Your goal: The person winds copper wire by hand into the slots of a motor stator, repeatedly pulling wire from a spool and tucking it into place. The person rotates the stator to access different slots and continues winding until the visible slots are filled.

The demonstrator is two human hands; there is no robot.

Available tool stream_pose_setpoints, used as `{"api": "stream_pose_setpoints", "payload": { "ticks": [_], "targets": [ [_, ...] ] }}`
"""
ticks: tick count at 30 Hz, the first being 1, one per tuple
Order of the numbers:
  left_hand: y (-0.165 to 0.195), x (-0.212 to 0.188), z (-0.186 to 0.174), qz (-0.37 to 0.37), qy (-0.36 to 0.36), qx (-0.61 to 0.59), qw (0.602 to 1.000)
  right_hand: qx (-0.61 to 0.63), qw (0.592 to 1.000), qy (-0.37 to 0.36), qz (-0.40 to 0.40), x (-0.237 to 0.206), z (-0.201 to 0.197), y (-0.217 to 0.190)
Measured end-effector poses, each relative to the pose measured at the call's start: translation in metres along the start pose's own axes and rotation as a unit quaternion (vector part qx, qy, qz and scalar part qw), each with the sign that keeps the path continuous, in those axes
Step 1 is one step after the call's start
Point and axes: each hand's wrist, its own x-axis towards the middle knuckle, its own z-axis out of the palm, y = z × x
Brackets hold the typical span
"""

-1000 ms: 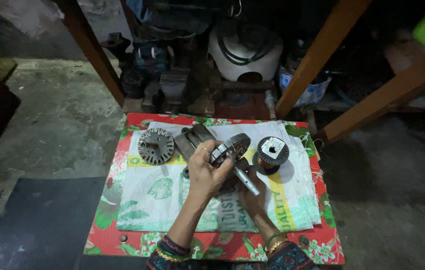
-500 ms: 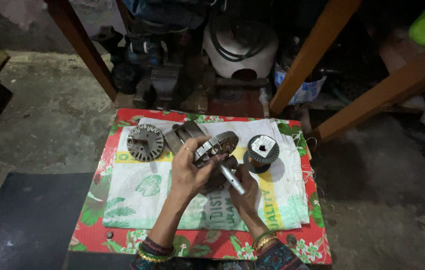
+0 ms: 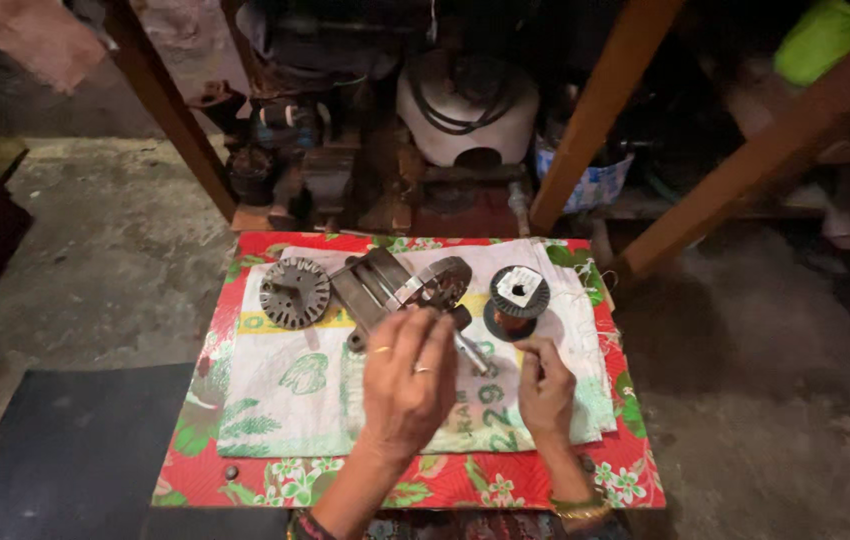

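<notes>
My left hand [image 3: 407, 378] grips a round metal motor stator [image 3: 437, 284], holding it tilted just above a white printed sack [image 3: 295, 390]. My right hand [image 3: 545, 392] holds a thin metal tool [image 3: 472, 353] whose tip points up-left toward the stator. A flat grey metal piece [image 3: 373, 285] lies under and to the left of the stator. A round slotted metal disc [image 3: 295, 293] lies at the sack's left. A spool of copper wire [image 3: 517, 300] stands to the right of the stator.
The sack covers a small table with a red floral cloth [image 3: 635, 470]. Behind it stand slanted wooden legs [image 3: 600, 105], a white round appliance [image 3: 465, 105] and dark machine parts [image 3: 290, 140]. A dark mat [image 3: 65, 450] lies on the concrete floor at left.
The view has shifted slightly. My left hand has lowered the stator toward the sack, and my right hand has drawn back a little with the tool.
</notes>
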Motion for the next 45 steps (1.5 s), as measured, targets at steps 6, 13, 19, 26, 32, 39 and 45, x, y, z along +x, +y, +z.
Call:
{"api": "stream_pose_setpoints", "payload": {
  "ticks": [6,13,19,26,32,39,45],
  "targets": [
    [0.033,-0.008,0.029,-0.035,-0.102,-0.058,0.992,0.14,0.983,-0.032,0.114,0.005,-0.08,-0.017],
    [0.032,-0.011,0.043,-0.017,-0.172,-0.02,0.985,0.2,0.953,-0.191,0.121,0.022,-0.12,-0.048],
    [0.029,-0.018,0.032,0.027,-0.164,-0.04,0.985,-0.058,0.984,-0.139,-0.095,0.071,-0.08,-0.094],
    [0.036,-0.019,0.018,0.081,-0.163,-0.125,0.975,0.127,0.902,-0.35,-0.22,0.108,-0.025,-0.117],
    [0.01,-0.003,0.008,0.044,-0.062,-0.271,0.959,0.198,0.925,-0.284,-0.158,0.103,0.008,-0.086],
    [-0.059,0.03,0.011,-0.215,-0.047,-0.483,0.847,0.274,0.939,-0.201,-0.056,0.081,0.034,-0.072],
    [-0.1,0.066,0.039,-0.34,-0.119,-0.561,0.746,0.337,0.919,-0.178,0.099,0.082,0.042,-0.082]
  ]
}}
